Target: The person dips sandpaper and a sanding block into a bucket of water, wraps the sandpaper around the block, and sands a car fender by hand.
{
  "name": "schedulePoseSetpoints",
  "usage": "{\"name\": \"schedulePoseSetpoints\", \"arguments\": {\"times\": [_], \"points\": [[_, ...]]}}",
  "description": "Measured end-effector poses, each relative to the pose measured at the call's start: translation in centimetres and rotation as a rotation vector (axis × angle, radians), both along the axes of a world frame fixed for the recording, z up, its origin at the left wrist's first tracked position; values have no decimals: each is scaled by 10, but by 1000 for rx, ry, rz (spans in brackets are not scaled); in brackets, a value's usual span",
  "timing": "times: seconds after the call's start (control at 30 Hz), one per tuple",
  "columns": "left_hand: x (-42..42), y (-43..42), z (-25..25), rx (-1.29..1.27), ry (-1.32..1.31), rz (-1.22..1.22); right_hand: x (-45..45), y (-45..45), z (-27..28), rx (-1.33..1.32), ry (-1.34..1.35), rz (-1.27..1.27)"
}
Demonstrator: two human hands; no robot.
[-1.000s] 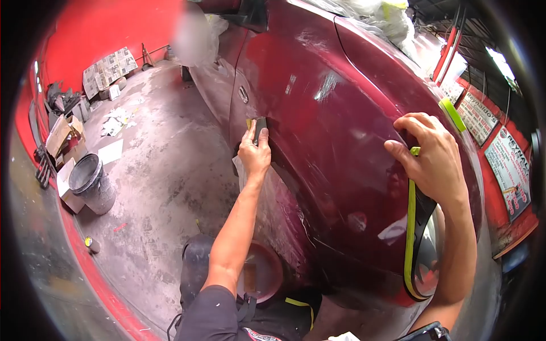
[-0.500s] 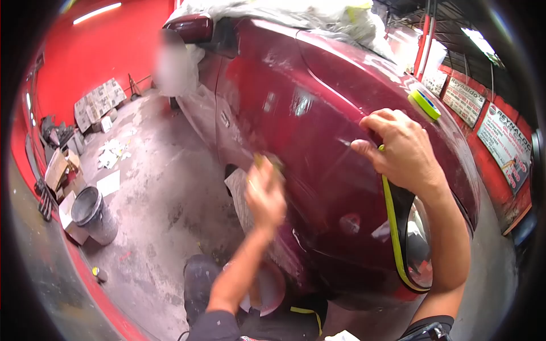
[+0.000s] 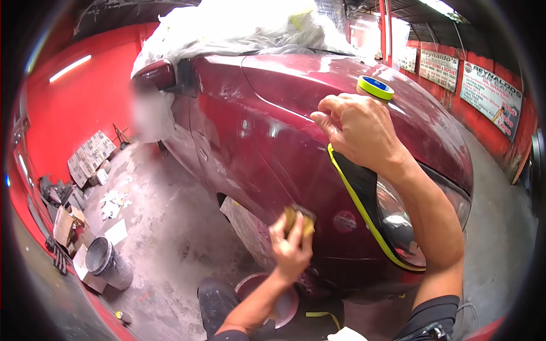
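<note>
My left hand (image 3: pixel 291 250) grips a small yellow-brown sponge-like pad (image 3: pixel 300 220) with a dark side, against or just over the maroon front fender (image 3: pixel 273 165), left of a round mark (image 3: pixel 344 221). My right hand (image 3: pixel 361 131) is curled, thumb and fingers bent together, at the fender's upper edge by the hood. Whether it holds anything is hidden. Below it, yellow-green masking tape (image 3: pixel 364 210) edges the headlight (image 3: pixel 398 219). A roll of yellow-green tape with a blue core (image 3: pixel 376 87) rests on the hood just beyond this hand.
White plastic sheeting (image 3: pixel 239 28) covers the upper car. Beneath my left forearm sits a reddish basin (image 3: pixel 289 304). Along the left are a dark bucket (image 3: pixel 108 264), cardboard boxes (image 3: pixel 71 227) and scattered paper (image 3: pixel 114 204) on the floor. Signs (image 3: pixel 490 96) hang on the right wall.
The left hand has moved down the fender towards the headlight, still with the pad. The right hand stays at the headlight's upper corner. My view has shifted, so the car appears lower and further left.
</note>
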State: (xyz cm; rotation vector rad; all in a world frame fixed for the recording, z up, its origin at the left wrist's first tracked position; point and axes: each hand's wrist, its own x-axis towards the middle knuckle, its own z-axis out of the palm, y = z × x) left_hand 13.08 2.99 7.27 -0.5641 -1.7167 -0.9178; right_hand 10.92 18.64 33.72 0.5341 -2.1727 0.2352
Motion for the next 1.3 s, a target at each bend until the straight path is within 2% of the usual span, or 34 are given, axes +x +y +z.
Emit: {"name": "schedulePoseSetpoints", "arguments": {"times": [0.07, 0.17, 0.2, 0.27, 0.3, 0.4, 0.43, 0.53, 0.6, 0.67, 0.77, 0.83, 0.93, 1.0, 1.03, 1.1, 1.13, 1.2, 1.27, 1.3], "points": [[-11, 1, 15, -2, 16, 9, 0, 7, 0, -31, 27, 53], [-65, 10, 126, 120, 6, 35, 0, 14, 0, -64, 6, 17], [-72, 15, 148, 131, -8, 31, 0, 15, 2, -64, 10, 16], [-65, 17, 139, 96, 16, 80, 2, 19, 4, -58, -77, -49], [-52, 17, 116, 78, 21, 44, 2, 23, 4, -69, -70, -51], [-3, 19, 11, -3, 19, 10, 0, 29, 4, -83, -17, -46], [-8, 17, 20, -31, 20, 36, 0, 29, 5, -94, -45, -57], [-56, 24, 133, 122, -55, 53, -3, 30, 2, -86, -96, -58], [-64, 33, 161, 94, -39, 122, -5, 31, -2, -63, -112, -56], [-46, 29, 120, 53, 48, 106, -6, 31, -2, -14, -110, -70], [-4, 21, 26, -58, 33, 69, 0, 30, -3, -27, -109, -68], [-12, 20, 48, -68, 58, 61, 0, 31, -7, -23, -80, -52], [-67, 23, 150, 113, -8, 49, 1, 29, -8, -15, -142, -91], [-68, 23, 137, 78, 36, 129, -1, 29, -7, -9, -127, -86], [-52, 21, 117, 50, 43, 77, -1, 30, -7, -17, -115, -80], [-5, 19, 41, -30, 24, 30, 0, 30, -8, -13, -101, -73], [11, 21, 32, -93, 14, 27, -1, 31, -6, -25, -76, -67], [-9, 16, 37, -83, 57, -10, 2, 31, -4, -42, -84, -67], [-45, 19, 105, 22, 61, 74, 3, 28, -2, -60, -106, -57], [-59, 22, 131, 92, 26, 37, 4, 26, 0, -66, -138, -73]]}}
